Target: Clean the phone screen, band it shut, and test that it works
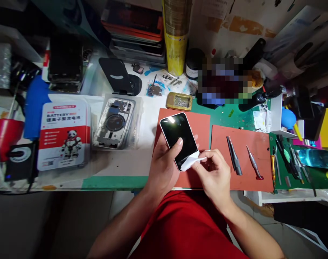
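Note:
A phone (177,131) with a dark, glossy screen lies tilted in my left hand (164,162), whose thumb rests on the glass and whose fingers wrap behind it. My right hand (213,174) pinches a white cloth or tissue (190,160) between thumb and fingers. The white piece touches the lower end of the screen and covers its bottom corner. Both hands are above a reddish-orange mat (201,124). Tweezers (234,156) and a small screwdriver (254,162) lie on a second orange mat (223,133) to the right.
Left of the hands are an opened phone housing (114,124) and a battery box (64,135). Behind stand a black phone stand (118,75), a gold tin (179,101) and a yellow can (176,54). Several tools and a blue bottle (317,158) are at the right.

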Tool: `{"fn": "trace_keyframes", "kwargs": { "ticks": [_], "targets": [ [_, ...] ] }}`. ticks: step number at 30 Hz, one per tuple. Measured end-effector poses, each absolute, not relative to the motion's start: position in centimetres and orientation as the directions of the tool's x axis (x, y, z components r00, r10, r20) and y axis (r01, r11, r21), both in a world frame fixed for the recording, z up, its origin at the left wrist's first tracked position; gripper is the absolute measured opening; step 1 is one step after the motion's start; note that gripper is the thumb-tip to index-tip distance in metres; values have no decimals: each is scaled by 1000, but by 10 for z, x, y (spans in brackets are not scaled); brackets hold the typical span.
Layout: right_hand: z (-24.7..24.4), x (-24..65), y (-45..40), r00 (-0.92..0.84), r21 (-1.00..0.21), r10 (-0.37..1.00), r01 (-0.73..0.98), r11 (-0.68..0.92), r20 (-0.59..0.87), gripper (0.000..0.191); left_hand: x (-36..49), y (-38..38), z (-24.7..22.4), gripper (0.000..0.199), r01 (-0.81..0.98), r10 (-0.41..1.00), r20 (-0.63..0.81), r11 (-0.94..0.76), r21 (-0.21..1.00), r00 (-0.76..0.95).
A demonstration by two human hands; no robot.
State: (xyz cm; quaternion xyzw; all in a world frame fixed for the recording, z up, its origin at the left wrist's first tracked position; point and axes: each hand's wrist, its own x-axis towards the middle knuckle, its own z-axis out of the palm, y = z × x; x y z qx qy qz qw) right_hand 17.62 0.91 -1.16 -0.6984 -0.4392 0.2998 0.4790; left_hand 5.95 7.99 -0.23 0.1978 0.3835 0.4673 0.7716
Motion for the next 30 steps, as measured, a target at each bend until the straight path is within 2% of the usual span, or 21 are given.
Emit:
{"fn": "trace_keyframes", "kwargs": {
  "ticks": [3, 8, 13, 15, 17, 20, 22, 25, 30],
  "targets": [
    [-8, 173, 11, 402, -873, 908, 477, -96, 120, 12, 60, 77, -2, 42, -569, 870, -401, 491, 659, 287],
    [-8, 184, 9, 454, -866, 886, 475, -155, 90, 14, 58, 75, 1, 36, -547, 849, -425, 527, 650, 313],
    [-4, 186, 20, 312, -795, 920, 606, 1, 238, 13, 55, 73, -1, 41, -520, 843, -439, 537, 664, 310],
    [-2, 189, 28, 337, -770, 897, 638, 6, 285, 15, 55, 72, 1, 48, -516, 824, -448, 566, 643, 347],
    [0, 191, 32, 340, -750, 891, 662, 1, 302, 17, 54, 71, 3, 65, -510, 793, -471, 609, 608, 386],
    [3, 191, 36, 237, -722, 925, 689, 56, 298, 14, 53, 70, 4, 79, -494, 769, -503, 640, 589, 396],
    [4, 191, 44, 203, -697, 923, 712, 91, 328, 13, 54, 67, 3, 80, -483, 769, -525, 638, 599, 364],
    [7, 195, 55, 267, -684, 882, 724, 82, 388, 19, 54, 63, -1, 78, -471, 770, -550, 635, 612, 323],
    [12, 184, 54, 193, -660, 911, 744, 107, 365, 12, 50, 60, -9, 71, -459, 774, -549, 630, 626, 314]
  ]
}}
